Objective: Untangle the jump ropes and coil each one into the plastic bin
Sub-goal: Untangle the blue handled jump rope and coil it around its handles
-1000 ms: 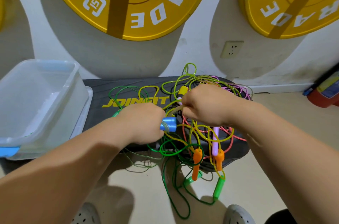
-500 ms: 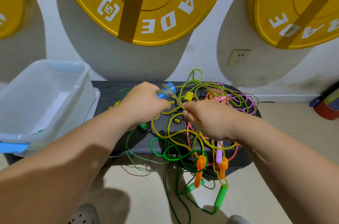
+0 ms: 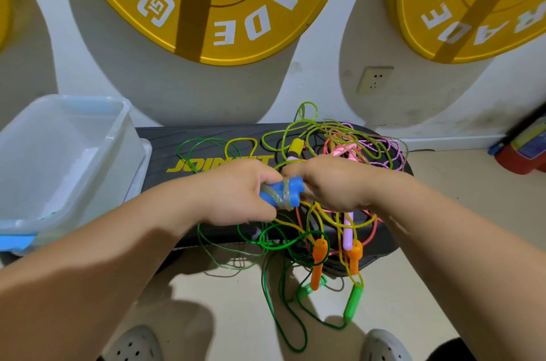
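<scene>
A tangle of thin jump ropes (image 3: 325, 147) in green, yellow, pink and purple lies on a black step platform (image 3: 165, 142). My left hand (image 3: 233, 192) grips a pair of blue handles (image 3: 283, 192) with clear greenish cord wound around them. My right hand (image 3: 331, 186) pinches that cord right beside the handles. Two orange handles (image 3: 319, 260), a purple handle (image 3: 348, 230) and green handles (image 3: 353, 301) hang over the platform's front edge. A clear plastic bin (image 3: 68, 153) stands at the left, with only a bit of green showing at its near wall.
Yellow weight plates (image 3: 224, 6) hang on the white wall behind. A wall socket (image 3: 374, 79) sits to the right. A red and blue object (image 3: 523, 150) lies on the floor at far right. My grey shoes (image 3: 136, 343) show at the bottom.
Both hands have dropped back toward me from the raised position half a second ago. More cord now sits wound around the blue handles, which have turned sideways.
</scene>
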